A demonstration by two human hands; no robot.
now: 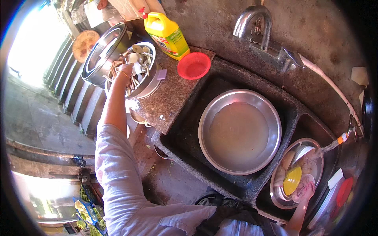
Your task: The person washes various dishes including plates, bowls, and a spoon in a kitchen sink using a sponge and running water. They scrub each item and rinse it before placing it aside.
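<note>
My left hand (126, 70) reaches into a round metal basin (149, 46) full of spoons and chopsticks, at the upper left; its fingers are partly hidden among the utensils. At the lower right, my right hand (307, 190) is at a wet, pale bowl (301, 186) in a metal basin (318, 144) of dishes. A yellow bowl (292, 180) and a white bowl (304, 152) lie in that basin. Water runs into it from an orange-tipped tap (342, 138). A wide metal basin (239, 137) holding cloudy water stands in the larger dark sink.
A red plastic bowl (194, 65) and a yellow detergent jug (167, 37) stand on the stone counter (165, 109). A curved chrome faucet (267, 26) rises behind the dark sink (183, 165). A large metal pot (100, 56) leans beside the utensil basin.
</note>
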